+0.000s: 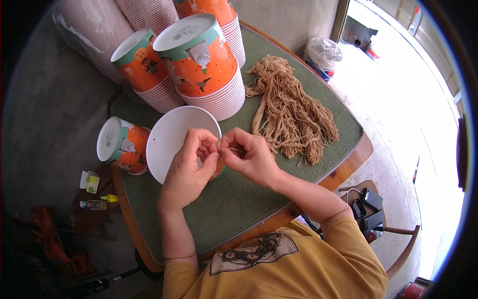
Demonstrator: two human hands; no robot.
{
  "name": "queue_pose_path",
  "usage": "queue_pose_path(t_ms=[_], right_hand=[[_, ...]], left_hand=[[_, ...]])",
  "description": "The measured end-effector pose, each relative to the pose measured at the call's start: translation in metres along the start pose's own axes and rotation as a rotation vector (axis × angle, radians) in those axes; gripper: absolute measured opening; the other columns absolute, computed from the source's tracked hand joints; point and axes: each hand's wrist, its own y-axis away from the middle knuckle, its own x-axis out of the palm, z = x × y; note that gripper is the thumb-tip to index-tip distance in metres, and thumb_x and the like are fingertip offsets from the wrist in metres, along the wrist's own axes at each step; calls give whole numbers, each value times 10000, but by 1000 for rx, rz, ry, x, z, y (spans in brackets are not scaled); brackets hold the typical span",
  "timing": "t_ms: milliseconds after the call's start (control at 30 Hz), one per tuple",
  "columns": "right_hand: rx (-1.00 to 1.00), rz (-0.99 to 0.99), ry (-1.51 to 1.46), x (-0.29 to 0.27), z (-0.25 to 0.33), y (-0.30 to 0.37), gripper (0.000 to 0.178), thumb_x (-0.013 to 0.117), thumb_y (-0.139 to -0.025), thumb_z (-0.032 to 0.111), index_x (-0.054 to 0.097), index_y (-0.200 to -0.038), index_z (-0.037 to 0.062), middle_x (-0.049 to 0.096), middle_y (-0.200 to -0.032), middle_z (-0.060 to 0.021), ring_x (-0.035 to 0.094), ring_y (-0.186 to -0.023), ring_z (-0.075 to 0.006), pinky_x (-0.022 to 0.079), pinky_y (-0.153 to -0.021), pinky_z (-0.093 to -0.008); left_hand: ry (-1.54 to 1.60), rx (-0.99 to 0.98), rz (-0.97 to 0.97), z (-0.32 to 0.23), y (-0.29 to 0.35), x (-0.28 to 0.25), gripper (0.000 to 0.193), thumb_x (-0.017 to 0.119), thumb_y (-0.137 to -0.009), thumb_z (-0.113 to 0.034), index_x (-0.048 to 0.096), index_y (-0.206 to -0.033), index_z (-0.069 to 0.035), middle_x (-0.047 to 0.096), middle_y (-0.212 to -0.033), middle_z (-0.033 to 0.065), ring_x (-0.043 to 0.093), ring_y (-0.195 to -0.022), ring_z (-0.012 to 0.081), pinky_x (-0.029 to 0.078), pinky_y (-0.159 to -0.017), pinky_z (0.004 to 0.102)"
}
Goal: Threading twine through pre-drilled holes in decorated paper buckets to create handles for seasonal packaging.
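Note:
An open white paper bucket (172, 134) leans on the table with its mouth toward me. A small hole shows in its wall on the left. At its right rim my left hand (188, 167) and my right hand (253, 158) meet, thumbs and forefingers pinched close together. Between them runs a short piece of thin tan cord (235, 149); its ends are hidden by my fingers. Behind my right hand a large heap of loose tan cords (294, 112) lies spread on the green table cover (249, 214).
Upside-down stacks of orange and green buckets (204, 60) stand at the back, beside plastic-wrapped stacks (89, 35). Another orange bucket (127, 144) sits at the left edge. Small bottles (93, 205) rest on a lower surface left. A wooden chair (406, 249) holding black devices stands right.

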Motion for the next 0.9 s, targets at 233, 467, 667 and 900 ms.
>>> queue_pose_path(t_ms=[233,467,667,900], right_hand=[[118,82,-256,-3,-2,-3,93,615,-870,84,566,-887,8,544,-791,43,484,-728,-19,435,-650,-193],[156,106,-277,-5,-6,-3,100,622,-881,112,585,-903,21,545,-811,61,458,-733,3,383,-635,-168],[155,132,-246,-8,-6,-4,88,620,-881,95,591,-919,20,550,-818,62,462,-736,6,392,-642,-166],[150,142,-221,-8,-4,-4,100,636,-874,94,591,-926,21,552,-825,70,464,-730,14,393,-634,-151]], left_hand=[[-337,214,-78,-6,1,5,236,584,-836,61,522,-1043,-34,557,-896,72,574,-770,174,480,-720,298],[-429,239,-114,-9,0,6,190,586,-829,61,583,-993,-34,573,-905,97,607,-840,251,492,-741,348],[-421,218,-80,-9,0,3,184,584,-830,54,589,-990,-36,572,-902,101,611,-840,258,492,-735,359],[-406,190,-106,-4,1,1,124,595,-837,33,571,-950,-11,561,-887,99,600,-790,235,485,-693,333]])
